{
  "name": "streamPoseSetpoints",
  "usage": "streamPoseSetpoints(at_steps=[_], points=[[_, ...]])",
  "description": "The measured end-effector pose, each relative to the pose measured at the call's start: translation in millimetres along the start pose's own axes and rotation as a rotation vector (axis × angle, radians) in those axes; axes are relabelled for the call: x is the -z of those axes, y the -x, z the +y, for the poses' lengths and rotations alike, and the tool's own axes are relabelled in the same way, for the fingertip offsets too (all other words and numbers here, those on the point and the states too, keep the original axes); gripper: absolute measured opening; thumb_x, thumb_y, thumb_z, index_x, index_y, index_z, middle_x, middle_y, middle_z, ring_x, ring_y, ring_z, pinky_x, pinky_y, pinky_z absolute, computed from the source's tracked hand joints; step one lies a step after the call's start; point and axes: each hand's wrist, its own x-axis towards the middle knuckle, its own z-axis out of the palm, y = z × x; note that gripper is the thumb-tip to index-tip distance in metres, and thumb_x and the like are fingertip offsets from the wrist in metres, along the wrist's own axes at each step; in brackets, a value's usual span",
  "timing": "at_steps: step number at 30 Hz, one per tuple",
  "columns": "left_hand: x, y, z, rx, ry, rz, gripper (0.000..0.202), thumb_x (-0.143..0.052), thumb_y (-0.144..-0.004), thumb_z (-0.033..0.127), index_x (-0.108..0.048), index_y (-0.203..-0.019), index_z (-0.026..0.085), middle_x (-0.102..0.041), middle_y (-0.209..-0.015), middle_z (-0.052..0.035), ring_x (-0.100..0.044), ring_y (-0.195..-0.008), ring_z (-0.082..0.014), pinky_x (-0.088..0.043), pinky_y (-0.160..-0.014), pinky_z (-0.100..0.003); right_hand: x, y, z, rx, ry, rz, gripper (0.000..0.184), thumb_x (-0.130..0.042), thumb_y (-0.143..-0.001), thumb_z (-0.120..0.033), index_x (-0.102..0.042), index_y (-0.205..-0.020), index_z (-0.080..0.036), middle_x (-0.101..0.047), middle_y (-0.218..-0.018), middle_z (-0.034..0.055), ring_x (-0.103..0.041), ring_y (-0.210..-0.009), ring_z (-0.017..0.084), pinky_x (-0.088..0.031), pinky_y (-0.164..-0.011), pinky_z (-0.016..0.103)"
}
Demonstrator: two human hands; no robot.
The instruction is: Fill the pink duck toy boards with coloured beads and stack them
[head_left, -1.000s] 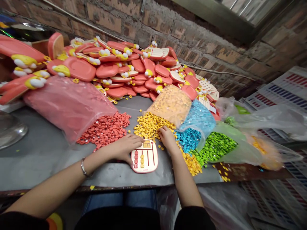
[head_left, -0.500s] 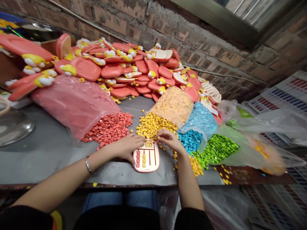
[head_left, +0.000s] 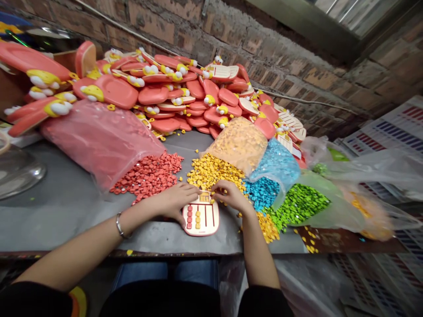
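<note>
My left hand (head_left: 176, 200) grips a cream, red-rimmed slotted board (head_left: 205, 224) by its left side, thumb at the lower edge and fingers along the top. A column of red beads (head_left: 189, 218) and a column of yellow beads (head_left: 198, 219) sit in its two left slots; the two right slots show bare red lines. My right hand (head_left: 229, 196) is pinched at the board's upper right corner, on what looks like a small yellow bead (head_left: 212, 200). Its fingertips partly hide the bead. Loose yellow beads (head_left: 214, 169) lie just behind that hand.
Red beads (head_left: 152, 176) spill from a pink bag (head_left: 105, 136) at left. Blue beads (head_left: 262, 193) and green beads (head_left: 299, 204) lie to the right by their bags. A heap of red boards with duck-like heads (head_left: 152, 96) stands against the brick wall (head_left: 251, 53).
My right hand has shifted slightly left and down, bringing its pinched fingers from beside the board onto its upper right corner. My left hand keeps its hold on the board.
</note>
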Motion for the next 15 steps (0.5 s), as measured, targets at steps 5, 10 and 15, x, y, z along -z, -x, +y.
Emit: streamPoseSetpoints(at_steps=[5, 10, 15], points=[[-1.7, 0.1, -0.8, -0.008, -0.007, 0.007, 0.070, -0.073, -0.070, 0.060, -0.053, -0.122, 0.018, -0.050, -0.138, -0.0141, -0.044, -0.127, -0.0323, -0.029, -0.104, -0.042, 7.6, 5.1, -7.0, 0.036, -0.194, -0.152, 0.010, -0.061, -0.084, -0.025, -0.067, -0.086, -0.018, -0.065, -0.088, 0.0044, -0.060, -0.083, 0.017, -0.048, -0.074, 0.029], [1.8, -0.9, 1.8, 0.005, -0.018, -0.021, 0.068, -0.073, -0.070, 0.060, -0.054, -0.120, 0.018, -0.050, -0.138, -0.0141, -0.044, -0.127, -0.0320, -0.028, -0.104, -0.041, 2.5, 4.1, -3.9, -0.061, -0.258, -0.259, 0.010, -0.062, -0.082, -0.025, -0.066, -0.086, -0.016, -0.064, -0.084, 0.0027, -0.060, -0.078, 0.015, -0.049, -0.072, 0.027], [5.3, -1.9, 4.4, 0.027, -0.018, -0.046, 0.069, -0.074, -0.069, 0.059, -0.053, -0.121, 0.018, -0.049, -0.140, -0.0146, -0.044, -0.128, -0.0333, -0.029, -0.104, -0.042, 0.4, 1.9, 4.0, -0.078, -0.245, -0.123, 0.011, -0.064, -0.081, -0.025, -0.066, -0.087, -0.016, -0.065, -0.087, 0.0034, -0.061, -0.080, 0.016, -0.048, -0.072, 0.028]])
